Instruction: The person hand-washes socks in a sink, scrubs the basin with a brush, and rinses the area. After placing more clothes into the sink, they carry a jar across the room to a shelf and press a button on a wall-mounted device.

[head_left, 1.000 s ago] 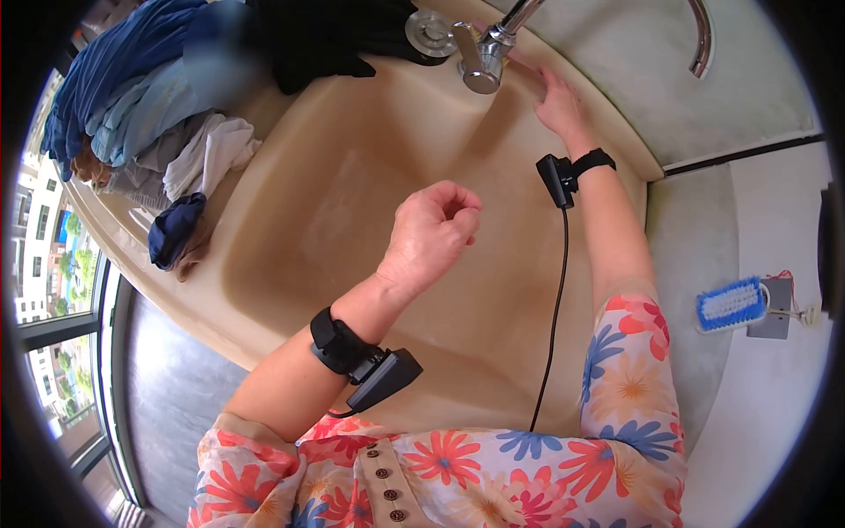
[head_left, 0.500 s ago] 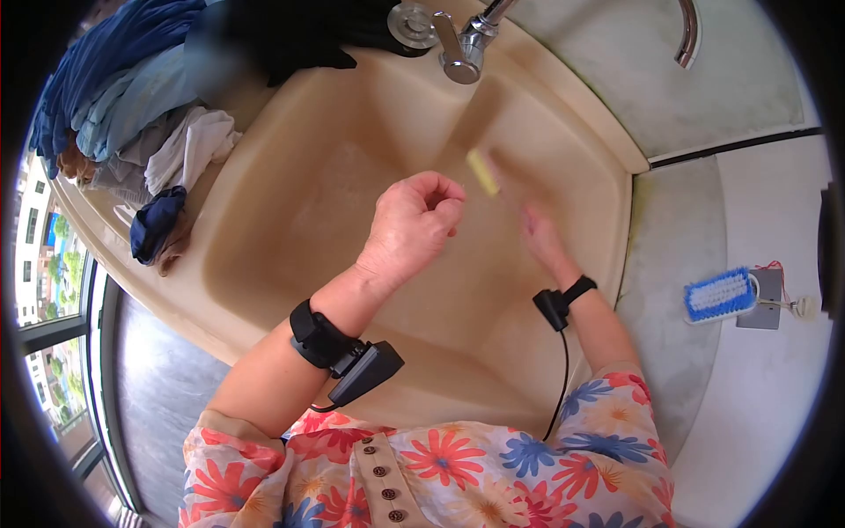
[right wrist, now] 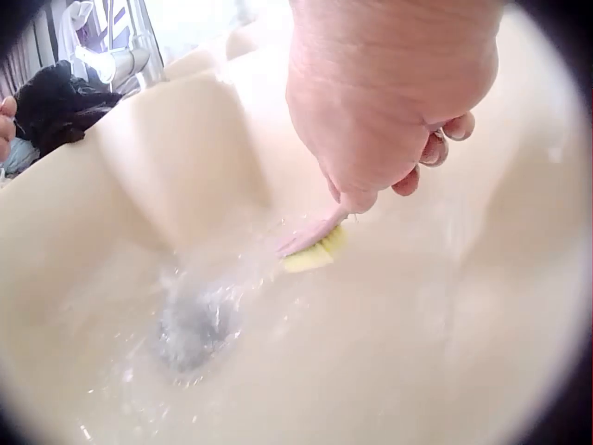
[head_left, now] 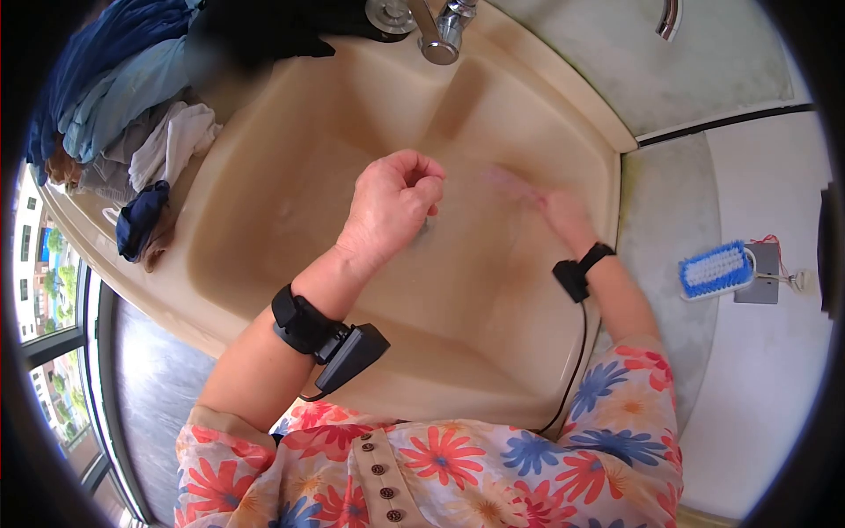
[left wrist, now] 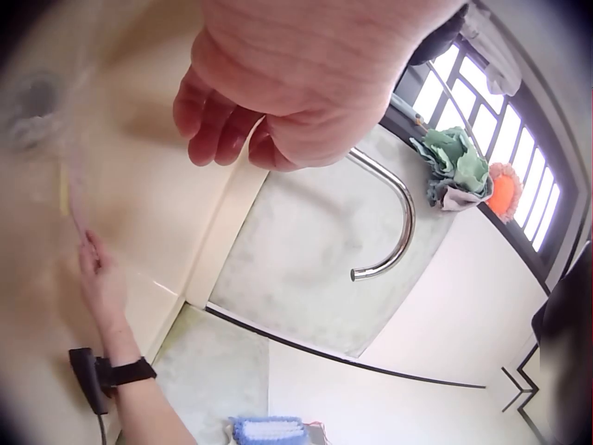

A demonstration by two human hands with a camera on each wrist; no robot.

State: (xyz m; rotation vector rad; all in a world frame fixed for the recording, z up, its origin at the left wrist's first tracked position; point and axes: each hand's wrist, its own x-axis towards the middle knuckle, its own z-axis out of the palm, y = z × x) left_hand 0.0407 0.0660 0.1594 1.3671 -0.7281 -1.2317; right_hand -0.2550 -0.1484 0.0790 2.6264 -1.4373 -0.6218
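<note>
At the upper left of the head view, a rumpled pile of blue, grey and white cloth point(head_left: 97, 97) is heaped at the edge of a wide beige basin point(head_left: 264, 220), and a small navy-blue bundle of fabric point(head_left: 143, 220) is draped at its lower end. Farther right, black cloth point(head_left: 255, 40) is spread along the top of the frame. Near the centre, the left hand point(head_left: 392, 202) is held above the basin, its fingers loosely curled and nothing gripped; a black camera point(head_left: 352, 361) is strapped to its wrist. Above it, a shiny chrome tap point(head_left: 440, 44) is cut off by the top edge. Right of centre, a small pink-handled brush with yellow bristles point(right wrist: 313, 245) is grasped by the right hand point(head_left: 568, 216) inside the basin; it is blurred in the head view. In the right wrist view, it is held with its bristles downward, to the upper right of a round dark drain point(right wrist: 196, 329); whether the basin is touched by them cannot be told. At the far right, a blue-and-white scrubbing brush point(head_left: 717, 270) is seen against the pale wall point(head_left: 766, 176).
</note>
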